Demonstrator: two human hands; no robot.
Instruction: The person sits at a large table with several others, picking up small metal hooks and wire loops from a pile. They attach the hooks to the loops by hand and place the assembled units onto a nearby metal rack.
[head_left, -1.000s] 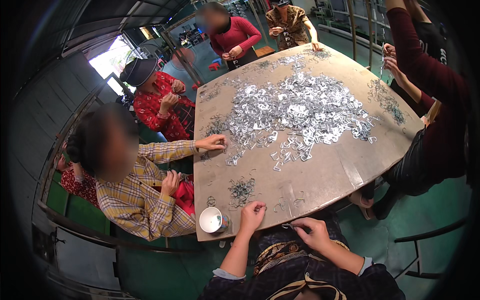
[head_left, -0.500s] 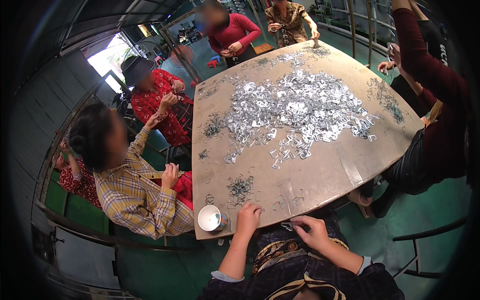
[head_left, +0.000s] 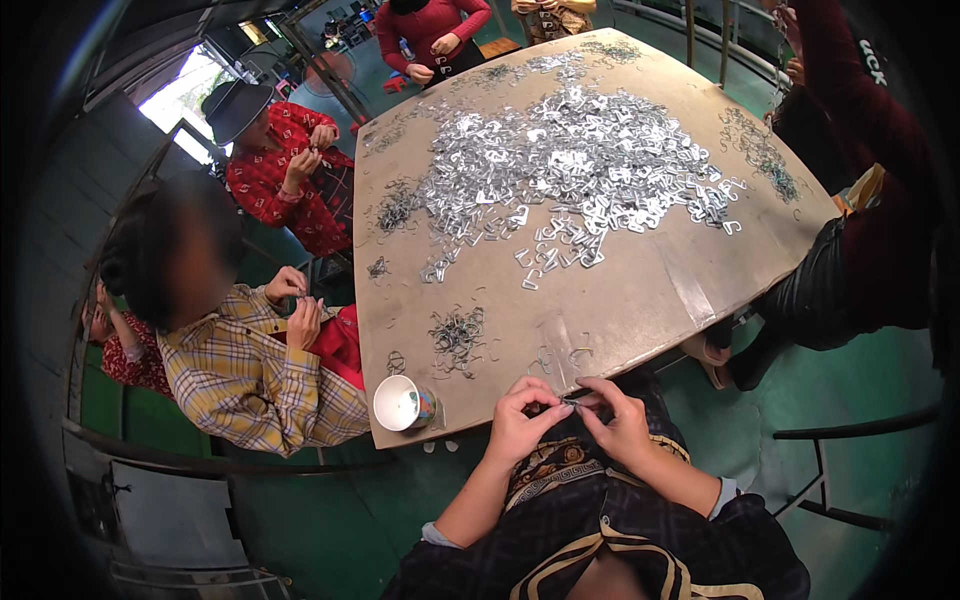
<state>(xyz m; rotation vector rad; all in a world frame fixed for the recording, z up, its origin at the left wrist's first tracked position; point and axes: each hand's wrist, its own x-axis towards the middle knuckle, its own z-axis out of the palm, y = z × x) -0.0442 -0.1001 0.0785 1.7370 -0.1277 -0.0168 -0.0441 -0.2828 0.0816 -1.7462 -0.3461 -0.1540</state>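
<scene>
Just over the near table edge my two hands meet, fingertips pinched together. My right hand (head_left: 617, 425) is closed on a small metal hook (head_left: 568, 402), mostly hidden by the fingers. My left hand (head_left: 518, 428) pinches at the same spot; whatever it holds is too small to make out. Beyond my fingers a few thin wire clips (head_left: 581, 352) lie loose on the brown table (head_left: 640, 310). Farther left is a small heap of dark wire clips (head_left: 458, 338). A large pile of flat silver hooks (head_left: 590, 170) covers the table's middle.
A white paper cup (head_left: 397, 404) stands at the near left corner. People work around the table: one in a plaid shirt (head_left: 240, 370) at left, one in red (head_left: 275, 150) beyond, one in dark red (head_left: 850, 130) at right. A dark metal rail (head_left: 850, 425) curves at lower right.
My left hand has left the tabletop and come right to meet my right hand, which has turned its fingers inward. The view has tilted, so the table sits slightly higher and farther left.
</scene>
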